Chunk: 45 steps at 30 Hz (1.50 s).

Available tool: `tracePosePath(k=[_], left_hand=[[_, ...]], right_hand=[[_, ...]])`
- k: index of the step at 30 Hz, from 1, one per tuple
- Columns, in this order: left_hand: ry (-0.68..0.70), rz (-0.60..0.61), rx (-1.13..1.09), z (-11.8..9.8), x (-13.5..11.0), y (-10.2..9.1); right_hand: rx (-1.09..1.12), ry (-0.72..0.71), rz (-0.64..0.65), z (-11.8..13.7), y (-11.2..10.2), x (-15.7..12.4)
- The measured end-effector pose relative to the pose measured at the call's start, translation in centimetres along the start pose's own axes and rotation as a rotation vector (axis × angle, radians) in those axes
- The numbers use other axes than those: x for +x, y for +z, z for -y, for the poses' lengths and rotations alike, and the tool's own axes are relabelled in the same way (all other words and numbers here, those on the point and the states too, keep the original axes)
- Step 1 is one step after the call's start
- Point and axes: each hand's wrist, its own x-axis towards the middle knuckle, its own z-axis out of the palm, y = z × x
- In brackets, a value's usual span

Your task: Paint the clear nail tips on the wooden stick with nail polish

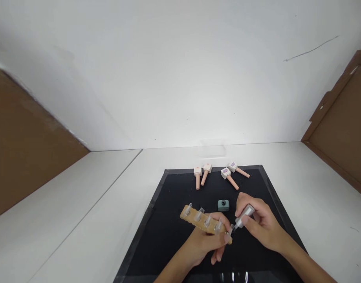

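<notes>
My left hand (202, 243) grips the right end of a tan, wavy-edged strip (195, 216) that carries several clear nail tips (208, 221) standing up in a row. Pinched in my right hand (261, 224) is a nail polish brush (244, 215) with a silver cap as its handle. Its dark bristles point down-left and meet the rightmost nail tip (231, 229), near my left thumb; whether they press on it I cannot tell. Just beyond the strip stands a squat green nail polish bottle (223, 206), uncapped, its dark neck facing up.
Several nail polish bottles with peach caps lie at the mat's far edge: a pair with pink marks (197, 171) and a pair with purple labels (226, 173). The black mat (156, 236) covers part of a white table (80, 212). Brown cardboard panels (342, 129) flank the sides.
</notes>
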Motion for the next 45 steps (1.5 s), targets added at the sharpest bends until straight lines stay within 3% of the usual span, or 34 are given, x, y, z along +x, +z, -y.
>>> tracePosePath(k=[5,12,19,24,32,39,45], left_hand=[[-0.003,-0.016,0.002,0.0,-0.1,-0.1],[-0.027,-0.016,0.001,0.0,0.0,0.0],[-0.012,-0.012,0.021,0.3,-0.2,0.0],[0.019,-0.056,0.137,0.0,-0.2,0.4],[0.013,-0.121,0.302,-0.4,-0.3,1.1],[0.006,-0.111,0.3,-0.8,-0.3,1.5],[0.002,-0.118,0.302,-0.8,-0.1,1.5]], right_hand=[[0.02,-0.003,-0.052,0.0,-0.2,0.0],[0.015,0.042,0.031,0.3,0.0,0.0],[0.012,0.134,-0.117,0.4,-0.2,0.3],[0.121,0.236,-0.145,0.0,0.1,0.3],[0.075,0.332,-0.186,-0.1,0.7,0.2],[-0.029,0.303,-0.186,0.0,1.0,0.3],[-0.129,0.191,-0.235,0.3,1.0,0.3]])
